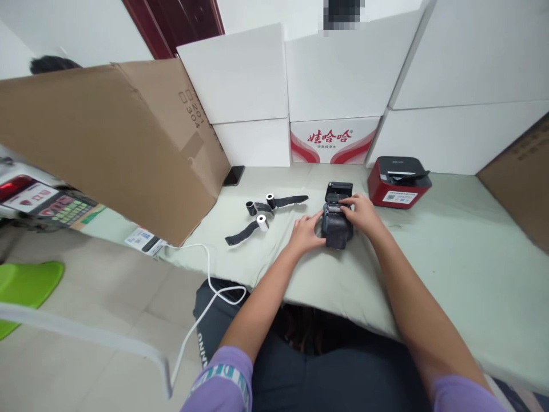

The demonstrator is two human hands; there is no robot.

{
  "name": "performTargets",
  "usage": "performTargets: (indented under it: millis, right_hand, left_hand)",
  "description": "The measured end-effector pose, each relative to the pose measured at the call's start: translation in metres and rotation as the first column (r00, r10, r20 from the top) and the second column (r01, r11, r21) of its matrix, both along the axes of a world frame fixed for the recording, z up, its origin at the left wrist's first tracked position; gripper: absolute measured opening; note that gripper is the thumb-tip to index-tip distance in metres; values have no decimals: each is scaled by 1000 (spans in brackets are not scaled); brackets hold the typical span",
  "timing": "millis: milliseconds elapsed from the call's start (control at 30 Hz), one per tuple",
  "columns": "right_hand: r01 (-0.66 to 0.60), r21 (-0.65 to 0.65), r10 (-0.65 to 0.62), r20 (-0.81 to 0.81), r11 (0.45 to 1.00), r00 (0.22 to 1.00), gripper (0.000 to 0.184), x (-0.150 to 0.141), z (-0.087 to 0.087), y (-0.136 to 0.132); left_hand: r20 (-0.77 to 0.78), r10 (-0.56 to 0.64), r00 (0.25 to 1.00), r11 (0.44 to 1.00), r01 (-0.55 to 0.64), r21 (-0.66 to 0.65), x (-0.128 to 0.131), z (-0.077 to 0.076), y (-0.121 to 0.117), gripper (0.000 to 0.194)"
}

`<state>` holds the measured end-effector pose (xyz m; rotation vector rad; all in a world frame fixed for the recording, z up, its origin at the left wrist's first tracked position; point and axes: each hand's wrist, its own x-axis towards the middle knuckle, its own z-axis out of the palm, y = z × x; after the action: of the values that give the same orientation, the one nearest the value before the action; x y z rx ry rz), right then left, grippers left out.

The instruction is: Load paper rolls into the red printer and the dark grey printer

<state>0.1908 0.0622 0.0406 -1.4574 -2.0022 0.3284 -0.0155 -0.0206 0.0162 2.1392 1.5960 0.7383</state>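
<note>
A small dark device that looks like a portable receipt printer (325,226) lies on the cloth-covered table with its lid (339,190) flipped up at the far end. A wide black strip (337,232) hangs over its near end from a small roll (333,209) in the open compartment. My left hand (305,233) grips the printer's left side, thumb and fingers spread along it. From the right, my right hand (361,213) has its fingertips pressed on the roll. To the left lie a white-ended roll (262,222), a second roll (270,200) and a darker roll (251,208), with black strips unrolled.
A red and black box-shaped machine (398,191) stands right of the printer. White cartons (334,140) line the back. A brown cardboard box (128,131) is on the left, near a phone (234,175). A white cable (209,266) drops over the table's front edge.
</note>
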Motion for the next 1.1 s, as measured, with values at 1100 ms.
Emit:
performTargets:
  millis: [1100]
  right_hand:
    - [-102, -141, -56, -814, 985, 578, 38, 0, -15, 7]
  left_hand:
    - [-48, 12, 999, 998, -9, 63, -1, 2, -5, 91]
